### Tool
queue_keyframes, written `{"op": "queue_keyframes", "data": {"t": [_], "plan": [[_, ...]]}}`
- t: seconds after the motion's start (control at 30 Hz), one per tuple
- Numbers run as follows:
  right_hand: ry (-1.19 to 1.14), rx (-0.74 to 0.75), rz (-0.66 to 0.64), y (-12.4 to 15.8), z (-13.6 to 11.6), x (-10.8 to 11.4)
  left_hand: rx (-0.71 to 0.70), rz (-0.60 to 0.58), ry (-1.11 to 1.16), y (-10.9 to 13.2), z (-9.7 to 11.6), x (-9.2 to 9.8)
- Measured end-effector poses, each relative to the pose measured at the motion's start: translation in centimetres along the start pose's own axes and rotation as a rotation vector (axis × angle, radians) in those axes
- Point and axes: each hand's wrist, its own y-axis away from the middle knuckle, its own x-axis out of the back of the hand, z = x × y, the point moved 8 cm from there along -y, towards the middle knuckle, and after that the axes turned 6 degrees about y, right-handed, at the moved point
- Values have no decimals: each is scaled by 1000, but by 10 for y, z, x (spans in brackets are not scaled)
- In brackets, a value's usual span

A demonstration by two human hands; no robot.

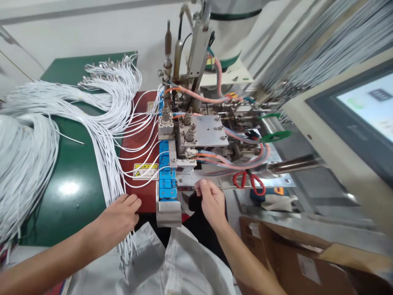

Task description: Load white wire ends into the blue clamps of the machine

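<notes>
My left hand (124, 211) lies over the lower part of a bundle of white wires (102, 151), its fingers curled; what they hold is hidden. Right of the blue clamp blocks (168, 182), my right hand (210, 196) is closed at the front edge of the machine's metal plate, fingertips pressed together; anything between them is too small to make out. Single wires run from the bundle across a red surface (143, 143) into the blue blocks. A curved metal guide (168, 213) stands at the near end of the blocks, between my hands.
More white wires (27, 164) lie on the green table (76, 184) at left. Red-handled scissors (249, 182) rest on the machine (205, 131). A screen (368, 102) stands at right, above cardboard boxes (297, 254). Grey cloth (184, 262) covers my lap.
</notes>
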Motion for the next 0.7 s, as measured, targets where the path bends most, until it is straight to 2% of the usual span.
{"op": "queue_keyframes", "data": {"t": [0.1, 0.17, 0.3, 0.37, 0.43, 0.5, 0.57, 0.7], "plan": [[-37, -3, 20, 3, -4, 5, -65, 45, 75, -4, 6, 14], [-75, 14, 35, 9, -7, 7, -82, 135, 159, -9, 11, 27], [-221, 118, -57, 26, -18, -3, 12, 477, 389, -19, 13, 51], [-304, 165, -110, 34, -24, -9, 45, 651, 459, -24, 14, 55], [-319, 157, -115, 37, -27, -11, 101, 758, 509, -31, 14, 53], [-268, 108, -84, 35, -27, -11, 146, 783, 551, -38, 16, 49], [-203, 97, -71, 30, -31, -10, 151, 753, 602, -46, 19, 45], [-85, 166, -149, 23, -40, -13, 147, 740, 697, -50, 23, 43]]}}
